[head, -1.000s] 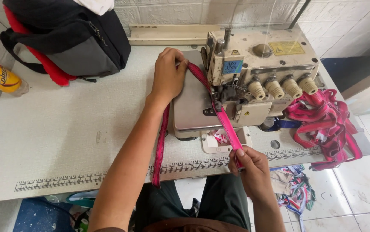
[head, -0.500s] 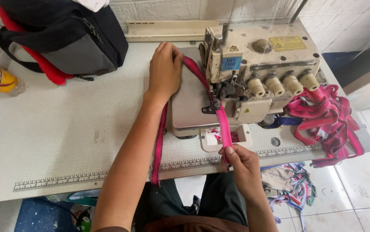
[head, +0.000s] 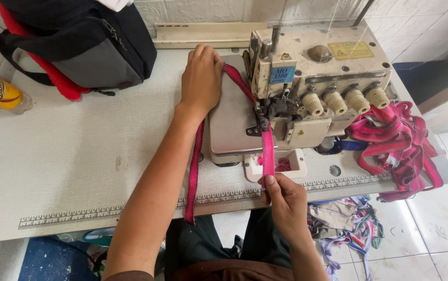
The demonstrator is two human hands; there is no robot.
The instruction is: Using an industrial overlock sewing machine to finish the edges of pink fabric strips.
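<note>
Pink strap (head: 267, 151) through sewing machine (head: 307, 88), pinched by right hand (head: 285, 200), pressed under flat left hand (head: 201, 78).

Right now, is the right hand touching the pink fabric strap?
Touching. The head view shows the right hand with fingers pinching the pink fabric strap below the needle.
</note>
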